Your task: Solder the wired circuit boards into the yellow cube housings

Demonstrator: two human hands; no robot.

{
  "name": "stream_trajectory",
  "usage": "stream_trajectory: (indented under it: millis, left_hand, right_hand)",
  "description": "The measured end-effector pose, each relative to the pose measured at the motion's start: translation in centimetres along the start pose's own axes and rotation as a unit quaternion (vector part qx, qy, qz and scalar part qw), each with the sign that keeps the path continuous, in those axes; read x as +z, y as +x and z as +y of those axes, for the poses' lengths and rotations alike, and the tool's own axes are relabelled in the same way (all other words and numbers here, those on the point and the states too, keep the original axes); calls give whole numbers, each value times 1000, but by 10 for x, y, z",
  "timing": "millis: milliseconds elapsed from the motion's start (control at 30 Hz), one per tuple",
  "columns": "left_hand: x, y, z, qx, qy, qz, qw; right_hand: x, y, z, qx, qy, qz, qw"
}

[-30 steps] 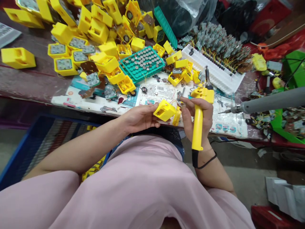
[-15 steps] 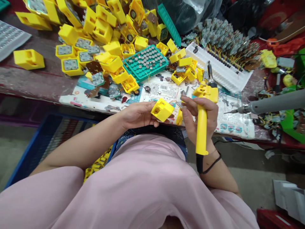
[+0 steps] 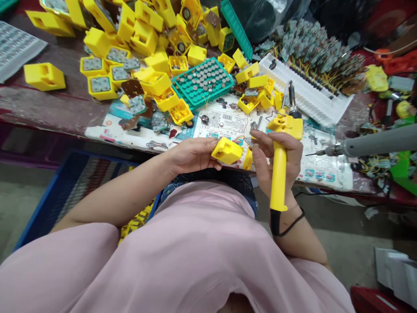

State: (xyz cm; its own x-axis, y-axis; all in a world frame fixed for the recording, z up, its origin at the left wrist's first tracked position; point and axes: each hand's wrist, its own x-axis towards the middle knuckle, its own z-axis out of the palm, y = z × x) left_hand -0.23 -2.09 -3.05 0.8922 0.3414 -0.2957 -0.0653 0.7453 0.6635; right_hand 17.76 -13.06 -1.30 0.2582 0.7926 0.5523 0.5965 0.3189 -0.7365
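Yellow housing (image 3: pixel 227 151) pinched in left hand (image 3: pixel 195 155); small yellow piece (image 3: pixel 248 159) between it and right hand (image 3: pixel 291 160), whose fingers wrap yellow-handled tool (image 3: pixel 279 178), metal tip away from torso.

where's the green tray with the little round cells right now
In the head view, the green tray lies on the bench just above centre, beyond the left hand, between piles of yellow housings on either side.

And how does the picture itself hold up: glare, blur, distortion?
Head view: pale glare on the clear plastic bag; head view: orange plastic at upper right looks soft; head view: edges appear stretched, wide-angle style; head view: left hand and right hand are evenly lit.
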Motion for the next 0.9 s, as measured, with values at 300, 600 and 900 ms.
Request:
stream_trajectory:
  millis: [300,600,900]
  left_hand:
    - [-4,-9,22,146,410,65,898]
    - [-15,-25,9,258,578,186,752]
    - [-16,-21,18,266,600,237,716]
  right_hand:
    - [-4,-2,7,-37,20,-49,998]
    - [2,-15,40,-43,27,-167,985]
    - [7,-5,33,-83,3,-133,988]
